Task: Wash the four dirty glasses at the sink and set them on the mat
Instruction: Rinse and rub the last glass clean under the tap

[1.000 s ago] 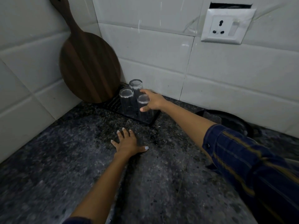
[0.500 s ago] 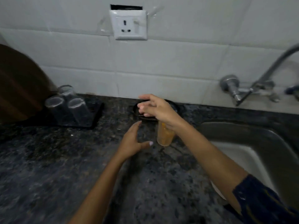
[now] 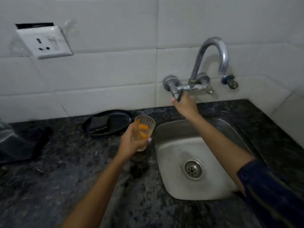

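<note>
Since the earlier frame the glass [image 3: 143, 131] has passed from right hand to left, and the view has swung from the mat to the sink [image 3: 194, 155]. Left hand [image 3: 131, 142]: fingers curled round the glass, which carries orange residue and hangs above the counter [image 3: 49, 186], just left of the basin rim. Right hand [image 3: 185, 104]: raised to the tap [image 3: 197, 86], fingers at the dark lever; whether they grip it or merely touch it cannot be told. No water runs. Beyond the left fingers, a black dish [image 3: 118, 122] holding a sponge [image 3: 99, 123]. Risks, as judged: a lever thrown too far would splash water over the counter; a wet, one-handed hold could let the glass slip against the steel
</note>
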